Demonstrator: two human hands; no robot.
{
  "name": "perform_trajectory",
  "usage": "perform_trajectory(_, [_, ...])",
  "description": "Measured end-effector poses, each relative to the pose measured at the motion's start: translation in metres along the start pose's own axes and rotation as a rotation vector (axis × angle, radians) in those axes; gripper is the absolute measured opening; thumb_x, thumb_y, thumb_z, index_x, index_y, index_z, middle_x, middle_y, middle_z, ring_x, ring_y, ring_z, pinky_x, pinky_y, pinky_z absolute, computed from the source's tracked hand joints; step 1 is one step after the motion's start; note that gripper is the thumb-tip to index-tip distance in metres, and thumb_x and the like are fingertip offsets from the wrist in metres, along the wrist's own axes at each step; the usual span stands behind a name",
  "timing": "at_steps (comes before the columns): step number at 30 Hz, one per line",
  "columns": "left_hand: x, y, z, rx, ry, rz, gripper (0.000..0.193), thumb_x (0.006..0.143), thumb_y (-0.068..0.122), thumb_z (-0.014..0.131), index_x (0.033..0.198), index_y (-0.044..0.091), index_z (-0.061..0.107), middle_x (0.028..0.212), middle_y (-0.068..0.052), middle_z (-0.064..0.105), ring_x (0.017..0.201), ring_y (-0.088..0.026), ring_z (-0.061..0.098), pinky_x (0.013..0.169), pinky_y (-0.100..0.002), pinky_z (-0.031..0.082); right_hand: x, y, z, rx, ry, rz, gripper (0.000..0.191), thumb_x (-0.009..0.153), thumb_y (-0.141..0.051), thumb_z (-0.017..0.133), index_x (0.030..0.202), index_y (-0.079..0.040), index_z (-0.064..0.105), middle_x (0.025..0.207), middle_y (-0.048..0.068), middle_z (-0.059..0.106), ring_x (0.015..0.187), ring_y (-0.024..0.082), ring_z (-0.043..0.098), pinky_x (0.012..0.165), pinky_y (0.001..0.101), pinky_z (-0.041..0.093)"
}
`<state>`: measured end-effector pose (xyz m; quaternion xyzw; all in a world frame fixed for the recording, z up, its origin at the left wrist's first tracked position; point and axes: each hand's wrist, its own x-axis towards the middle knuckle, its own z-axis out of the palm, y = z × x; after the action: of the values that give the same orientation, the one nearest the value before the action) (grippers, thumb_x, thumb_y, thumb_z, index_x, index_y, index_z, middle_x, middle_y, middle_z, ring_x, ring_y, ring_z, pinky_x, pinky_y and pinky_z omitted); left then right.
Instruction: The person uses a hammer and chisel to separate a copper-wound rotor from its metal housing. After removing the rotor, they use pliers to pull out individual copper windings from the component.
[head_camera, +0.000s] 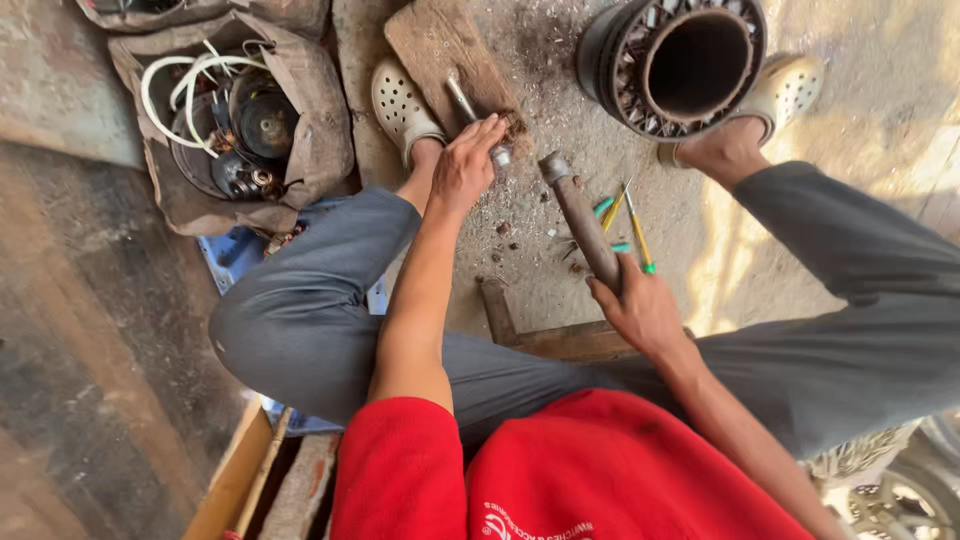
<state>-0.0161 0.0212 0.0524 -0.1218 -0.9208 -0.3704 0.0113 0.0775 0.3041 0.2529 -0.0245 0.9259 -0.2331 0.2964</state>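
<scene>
Metal rod (478, 118) pinned against wooden board (450, 55) by left hand (465, 168); hammer (583, 222) gripped in right hand (640, 310), unswung; debris around, work seemingly midway.

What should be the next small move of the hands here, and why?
Probably bring the hammer down on the chisel. The left hand steadies the chisel on the wooden board, and the right hand holds the hammer beside it.
</scene>
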Motion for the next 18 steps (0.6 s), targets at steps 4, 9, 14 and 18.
perform_trajectory(4, [0.003, 0.000, 0.001, 0.004, -0.046, -0.020, 0.042, 0.092, -0.007, 0.064, 0.133, -0.001, 0.067, 0.140, -0.017, 0.065, 0.127, -0.037, 0.063, 0.112, -0.040, 0.052, -0.026, -0.012, 0.005, 0.323, 0.127, -0.049, 0.047, 0.096, -0.033, 0.072, 0.123, -0.001, 0.051, 0.080, 0.028, 0.067, 0.074, 0.046, 0.069, 0.061, 0.0512, 0.053])
perform_trajectory(9, [0.007, 0.001, 0.001, 0.072, -0.056, -0.015, 0.042, 0.092, -0.010, 0.062, 0.132, 0.002, 0.069, 0.138, -0.016, 0.066, 0.125, -0.035, 0.066, 0.112, -0.040, 0.052, -0.004, -0.023, 0.012, 0.152, 0.139, -0.124, 0.044, 0.094, -0.029, 0.075, 0.122, -0.002, 0.055, 0.078, 0.025, 0.068, 0.072, 0.045, 0.069, 0.062, 0.0498, 0.053])
perform_trajectory(14, [0.011, 0.003, -0.002, 0.019, -0.044, -0.043, 0.043, 0.085, -0.012, 0.063, 0.126, -0.001, 0.070, 0.132, -0.019, 0.069, 0.119, -0.036, 0.068, 0.106, -0.041, 0.054, -0.004, -0.030, -0.010, 0.255, 0.025, 0.128, 0.041, 0.092, -0.035, 0.077, 0.114, -0.005, 0.058, 0.068, 0.025, 0.066, 0.067, 0.042, 0.071, 0.062, 0.0500, 0.054])
perform_trajectory(18, [0.013, 0.004, -0.005, 0.047, -0.043, -0.015, 0.042, 0.086, -0.010, 0.063, 0.127, -0.002, 0.069, 0.133, -0.019, 0.067, 0.121, -0.036, 0.068, 0.107, -0.040, 0.054, -0.004, -0.046, -0.001, 0.371, 0.164, -0.086, 0.046, 0.095, -0.032, 0.072, 0.118, 0.002, 0.051, 0.075, 0.024, 0.067, 0.065, 0.041, 0.070, 0.059, 0.0486, 0.053])
